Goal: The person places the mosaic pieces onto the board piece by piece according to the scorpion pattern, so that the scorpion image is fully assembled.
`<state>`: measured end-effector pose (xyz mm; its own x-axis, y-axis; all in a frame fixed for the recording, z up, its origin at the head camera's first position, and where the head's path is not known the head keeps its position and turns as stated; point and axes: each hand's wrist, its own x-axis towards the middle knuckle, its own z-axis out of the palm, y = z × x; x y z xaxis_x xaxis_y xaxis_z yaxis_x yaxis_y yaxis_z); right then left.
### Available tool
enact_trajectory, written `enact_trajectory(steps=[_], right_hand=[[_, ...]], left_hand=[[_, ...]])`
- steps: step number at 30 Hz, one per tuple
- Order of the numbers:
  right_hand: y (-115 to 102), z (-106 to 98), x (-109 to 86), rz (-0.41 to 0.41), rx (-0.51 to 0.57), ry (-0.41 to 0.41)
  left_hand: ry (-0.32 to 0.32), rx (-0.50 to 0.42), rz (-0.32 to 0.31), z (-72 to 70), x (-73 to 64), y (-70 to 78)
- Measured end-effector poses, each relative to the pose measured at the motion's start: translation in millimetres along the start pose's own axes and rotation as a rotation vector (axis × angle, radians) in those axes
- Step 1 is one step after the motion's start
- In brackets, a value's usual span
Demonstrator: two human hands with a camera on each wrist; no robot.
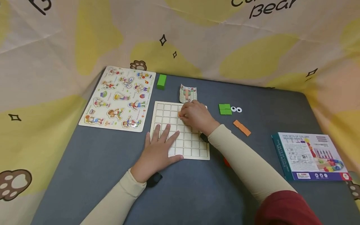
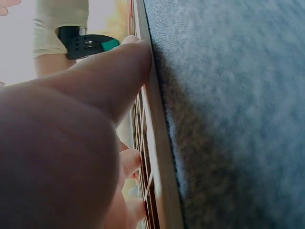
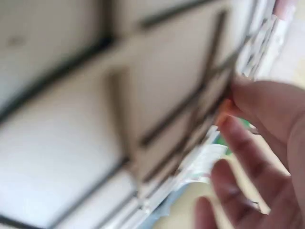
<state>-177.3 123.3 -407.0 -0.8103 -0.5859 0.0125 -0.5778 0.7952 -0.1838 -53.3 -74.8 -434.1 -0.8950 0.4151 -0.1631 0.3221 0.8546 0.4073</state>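
Note:
A pale wooden grid board (image 1: 194, 144) of square cells lies on the grey table. My left hand (image 1: 157, 153) rests on its lower left with fingers spread; in the left wrist view the thumb (image 2: 119, 67) lies along the board's edge. Over the upper part of the board, my right hand (image 1: 197, 117) pinches a small orange piece (image 3: 225, 110) between thumb and index finger, down close to the cells. The fingers mostly hide this piece in the head view. Just beyond the board lies a small printed pattern card (image 1: 188, 93) with coloured squares.
Right of the board are green square tiles (image 1: 225, 109), two googly-eye pieces (image 1: 239, 109) and orange tiles (image 1: 242, 128). A red piece (image 1: 226, 162) is partly under the right forearm. A picture puzzle board (image 1: 112, 100), a green block (image 1: 161, 82) and a boxed set (image 1: 312, 156) lie farther out.

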Motion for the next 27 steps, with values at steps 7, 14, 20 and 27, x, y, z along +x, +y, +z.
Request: enact_trajectory(steps=[7, 14, 20, 27], right_hand=[[-7, -9, -4.7, 0.116, -0.025, -0.101], [-5, -8, -1.8, 0.143, -0.014, -0.111], [0, -10, 0.0, 0.141, -0.017, -0.111], [27, -23, -25.5, 0.287, 0.080, -0.052]], left_hand=[[-0.015, 0.000, -0.003, -1.7, 1.1, -1.9], [0.000, -0.016, -0.006, -0.6, -0.3, -5.0], [0.008, -0.014, 0.006, 1.4, 0.6, -6.1], [0.011, -0.021, 0.004, 2.3, 0.6, -7.6]])
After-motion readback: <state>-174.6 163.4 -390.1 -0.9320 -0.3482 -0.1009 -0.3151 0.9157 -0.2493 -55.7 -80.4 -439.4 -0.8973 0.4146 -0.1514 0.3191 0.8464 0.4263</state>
